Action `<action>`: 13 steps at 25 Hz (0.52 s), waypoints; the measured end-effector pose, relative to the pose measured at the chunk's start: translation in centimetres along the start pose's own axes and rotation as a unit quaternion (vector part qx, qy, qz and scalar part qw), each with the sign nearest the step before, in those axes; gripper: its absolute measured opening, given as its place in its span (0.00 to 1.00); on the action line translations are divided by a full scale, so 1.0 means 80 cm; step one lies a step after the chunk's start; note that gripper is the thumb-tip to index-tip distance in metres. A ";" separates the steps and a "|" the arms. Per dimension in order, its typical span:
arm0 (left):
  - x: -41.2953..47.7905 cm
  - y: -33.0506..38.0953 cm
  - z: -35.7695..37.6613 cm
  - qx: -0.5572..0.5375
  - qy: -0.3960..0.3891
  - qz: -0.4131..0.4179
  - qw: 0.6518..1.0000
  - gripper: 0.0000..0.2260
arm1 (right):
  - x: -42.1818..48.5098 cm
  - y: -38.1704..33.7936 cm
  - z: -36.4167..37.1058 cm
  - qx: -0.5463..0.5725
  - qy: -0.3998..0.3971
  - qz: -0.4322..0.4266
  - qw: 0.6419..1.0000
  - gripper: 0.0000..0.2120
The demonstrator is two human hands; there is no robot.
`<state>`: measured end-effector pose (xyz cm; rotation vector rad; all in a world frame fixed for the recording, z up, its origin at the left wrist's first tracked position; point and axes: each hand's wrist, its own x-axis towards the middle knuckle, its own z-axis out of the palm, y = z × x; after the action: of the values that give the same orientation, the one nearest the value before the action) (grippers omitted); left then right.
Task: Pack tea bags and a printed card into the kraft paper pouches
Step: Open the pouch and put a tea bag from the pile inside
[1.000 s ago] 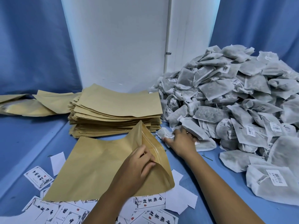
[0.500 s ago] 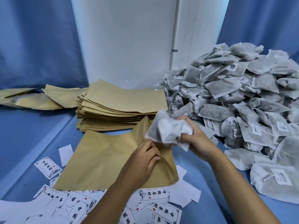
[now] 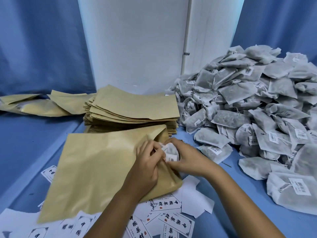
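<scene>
A kraft paper pouch (image 3: 96,169) lies flat on the blue table with its open mouth at the right. My left hand (image 3: 145,167) pinches the pouch's upper lip and holds the mouth open. My right hand (image 3: 185,158) grips a white tea bag (image 3: 170,152) that is partly inside the mouth. Printed cards (image 3: 173,222) with black characters lie scattered at the near edge, some under the pouch.
A stack of flat kraft pouches (image 3: 133,107) stands behind the open one. Several filled pouches (image 3: 34,105) lie at the far left. A big heap of tea bags (image 3: 248,110) fills the right side. A white wall panel (image 3: 133,43) and blue curtains stand behind.
My right hand took a tea bag from the heap, carried it left and down, and now pushes it into the pouch mouth. My left hand kept holding the mouth open.
</scene>
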<state>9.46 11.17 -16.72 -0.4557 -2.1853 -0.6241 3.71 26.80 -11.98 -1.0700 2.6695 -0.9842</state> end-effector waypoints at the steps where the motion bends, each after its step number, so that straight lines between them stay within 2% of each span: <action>1: 0.002 0.001 -0.002 0.000 0.018 0.007 1.000 0.05 | -0.004 -0.006 -0.001 0.135 -0.063 -0.011 0.989 0.15; 2: 0.003 0.003 -0.004 0.001 0.038 0.014 0.999 0.07 | -0.004 -0.008 -0.003 0.243 -0.105 -0.023 0.964 0.16; 3: 0.005 0.005 -0.005 0.004 0.055 0.020 0.998 0.08 | -0.003 -0.010 -0.001 0.299 -0.123 -0.030 0.946 0.17; 5: 0.008 0.009 -0.005 0.007 0.068 0.030 0.997 0.09 | 0.005 -0.015 0.010 0.279 -0.094 -0.026 0.955 0.12; 7: 0.007 0.019 -0.001 -0.012 0.059 0.059 0.996 0.08 | 0.011 -0.021 0.029 0.143 -0.046 -0.028 0.988 0.06; 9: 0.004 0.023 0.001 -0.035 0.052 0.087 0.994 0.09 | 0.014 -0.031 0.046 0.044 -0.058 -0.071 0.995 0.10; 11: 0.004 0.019 -0.003 -0.033 0.065 0.068 0.995 0.08 | 0.013 -0.039 0.045 0.090 -0.132 -0.114 0.981 0.07; 12: 0.005 0.014 -0.006 -0.015 0.077 0.043 0.996 0.07 | 0.014 -0.040 0.042 0.138 -0.138 -0.107 0.975 0.10; 13: 0.007 0.009 -0.009 0.008 0.092 0.015 0.996 0.07 | 0.018 -0.037 0.040 0.175 -0.110 -0.096 0.974 0.12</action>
<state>9.92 11.38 -15.70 -0.4050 -2.0044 -0.6081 5.38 22.56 -12.49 -1.2822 2.1455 -1.2306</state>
